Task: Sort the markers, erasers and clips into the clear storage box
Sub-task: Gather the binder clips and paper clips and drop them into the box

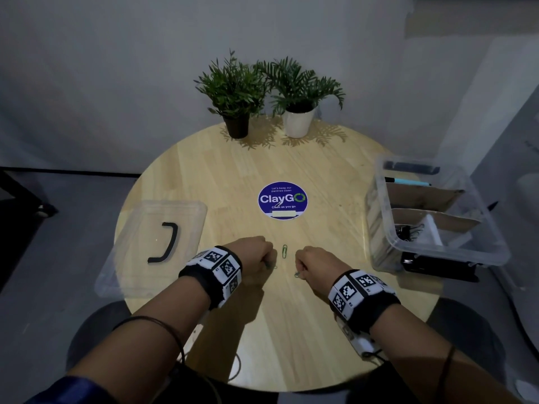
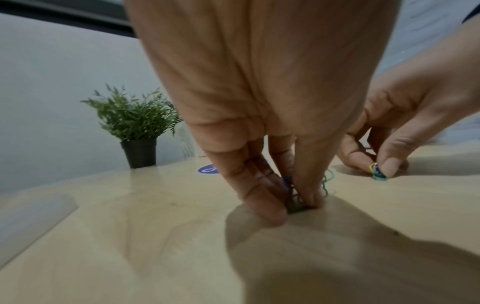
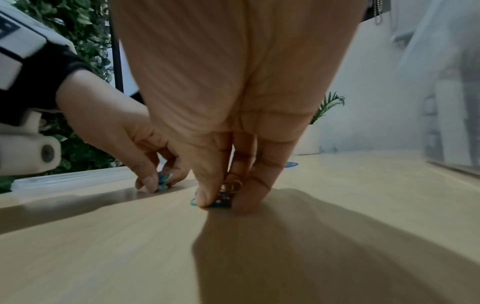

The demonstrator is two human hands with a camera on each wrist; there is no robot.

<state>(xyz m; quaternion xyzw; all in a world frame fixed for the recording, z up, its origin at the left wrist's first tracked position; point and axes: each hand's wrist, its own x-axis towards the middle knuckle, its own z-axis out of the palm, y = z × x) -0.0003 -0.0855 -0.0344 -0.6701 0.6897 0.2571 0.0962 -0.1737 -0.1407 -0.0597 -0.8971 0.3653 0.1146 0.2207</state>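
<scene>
Paper clips on a round table (image 1: pixel 320 176). The left hand (image 1: pixel 253 255) pinches a small bunch of clips (image 2: pixel 296 202) between thumb and fingertips, the bunch touching the wood. The right hand (image 1: pixel 313 265) pinches a second bunch (image 3: pixel 224 198) in the same way, also at the surface. One green clip (image 1: pixel 284 251) lies loose between the two hands, and another clip (image 1: pixel 277 204) lies farther off on the blue sticker (image 1: pixel 283 199). The clear box (image 1: pixel 443 249) stands open at the right edge, well apart from the hands; a marker (image 1: pixel 408 181) lies in its far compartment and black binder clips (image 1: pixel 407 231) in the near one. No eraser can be made out. The lid (image 1: pixel 151 246) rests at the left edge. Judged progress: late stage, with markers and binder clips stowed; both bunches and the two loose clips are not yet in the box
</scene>
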